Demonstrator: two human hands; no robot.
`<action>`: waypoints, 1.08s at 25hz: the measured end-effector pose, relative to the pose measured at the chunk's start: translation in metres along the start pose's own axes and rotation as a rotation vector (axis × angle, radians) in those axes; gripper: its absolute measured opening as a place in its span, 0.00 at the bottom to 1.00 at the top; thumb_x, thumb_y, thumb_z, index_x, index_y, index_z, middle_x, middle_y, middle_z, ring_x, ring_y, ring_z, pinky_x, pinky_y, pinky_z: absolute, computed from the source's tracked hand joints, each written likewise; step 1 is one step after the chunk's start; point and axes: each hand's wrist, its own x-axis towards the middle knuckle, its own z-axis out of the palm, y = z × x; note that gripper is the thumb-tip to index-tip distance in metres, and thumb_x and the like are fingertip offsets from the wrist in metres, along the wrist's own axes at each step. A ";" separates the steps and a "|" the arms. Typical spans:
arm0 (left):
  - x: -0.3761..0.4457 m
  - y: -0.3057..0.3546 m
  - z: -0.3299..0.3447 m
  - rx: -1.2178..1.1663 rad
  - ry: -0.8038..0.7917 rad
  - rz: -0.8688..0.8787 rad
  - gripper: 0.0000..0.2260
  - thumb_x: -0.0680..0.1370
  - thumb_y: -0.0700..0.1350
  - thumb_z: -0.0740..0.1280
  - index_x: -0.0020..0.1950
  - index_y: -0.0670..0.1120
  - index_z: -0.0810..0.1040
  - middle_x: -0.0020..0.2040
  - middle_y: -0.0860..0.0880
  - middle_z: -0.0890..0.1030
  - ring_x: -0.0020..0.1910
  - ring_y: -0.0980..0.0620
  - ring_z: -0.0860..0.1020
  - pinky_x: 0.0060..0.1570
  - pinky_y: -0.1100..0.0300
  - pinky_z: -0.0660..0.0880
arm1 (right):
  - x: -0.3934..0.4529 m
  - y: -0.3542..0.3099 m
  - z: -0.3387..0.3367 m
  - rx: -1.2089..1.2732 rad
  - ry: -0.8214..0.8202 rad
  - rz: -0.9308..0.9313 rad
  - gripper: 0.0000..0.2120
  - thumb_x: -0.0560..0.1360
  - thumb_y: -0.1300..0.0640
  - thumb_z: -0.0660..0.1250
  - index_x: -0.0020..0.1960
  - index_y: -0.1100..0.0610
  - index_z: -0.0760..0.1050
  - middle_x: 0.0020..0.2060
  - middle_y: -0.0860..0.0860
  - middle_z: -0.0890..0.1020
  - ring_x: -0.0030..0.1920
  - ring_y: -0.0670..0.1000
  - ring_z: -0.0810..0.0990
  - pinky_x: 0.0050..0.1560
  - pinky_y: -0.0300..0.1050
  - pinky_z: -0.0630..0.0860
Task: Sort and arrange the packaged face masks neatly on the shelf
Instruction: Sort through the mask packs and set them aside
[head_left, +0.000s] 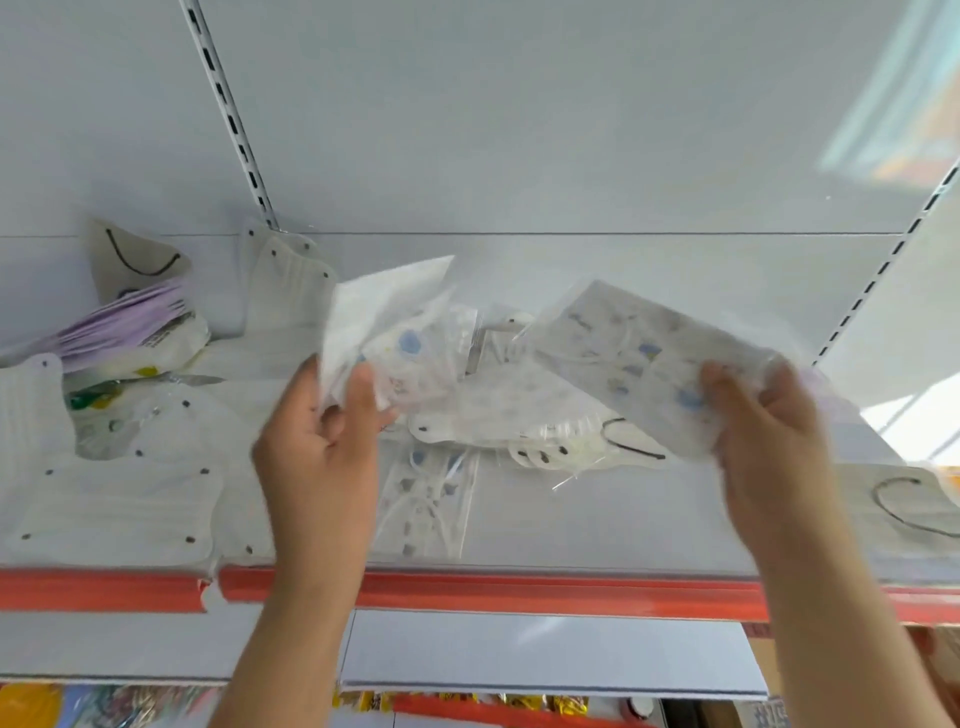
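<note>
Clear plastic packets fill both hands: the left hand (317, 436) pinches a fanned bundle of masks (384, 332), the right hand (753, 415) grips one printed mask pack (639, 353) at 3 o'clock above the shelf (597, 519); slippery film could slide free onto the loose pile (519, 415) at 12 o'clock

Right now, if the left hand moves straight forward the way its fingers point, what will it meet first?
Probably the loose pile of packaged masks in the middle of the shelf, just beyond the packets the left hand holds. Depth is unclear from this single view.
</note>
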 end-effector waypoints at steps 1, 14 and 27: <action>-0.005 -0.002 0.013 -0.021 -0.062 0.008 0.08 0.82 0.48 0.66 0.59 0.55 0.79 0.48 0.63 0.85 0.49 0.64 0.84 0.44 0.69 0.79 | -0.007 0.011 0.010 -0.010 -0.023 0.008 0.07 0.79 0.64 0.64 0.50 0.53 0.74 0.37 0.44 0.84 0.37 0.43 0.82 0.39 0.38 0.78; -0.025 -0.039 0.036 0.111 -0.298 -0.242 0.23 0.78 0.57 0.67 0.73 0.57 0.70 0.75 0.62 0.66 0.74 0.64 0.65 0.59 0.77 0.68 | -0.023 0.046 0.083 0.098 -0.414 0.233 0.19 0.72 0.54 0.73 0.62 0.52 0.76 0.51 0.52 0.85 0.53 0.55 0.85 0.54 0.58 0.81; 0.037 -0.026 -0.056 -0.261 0.288 -0.561 0.18 0.75 0.43 0.73 0.65 0.48 0.80 0.57 0.49 0.86 0.54 0.49 0.85 0.51 0.45 0.83 | -0.033 0.097 0.098 -1.093 -1.125 -0.352 0.36 0.73 0.33 0.66 0.76 0.44 0.62 0.75 0.39 0.65 0.75 0.44 0.61 0.74 0.42 0.59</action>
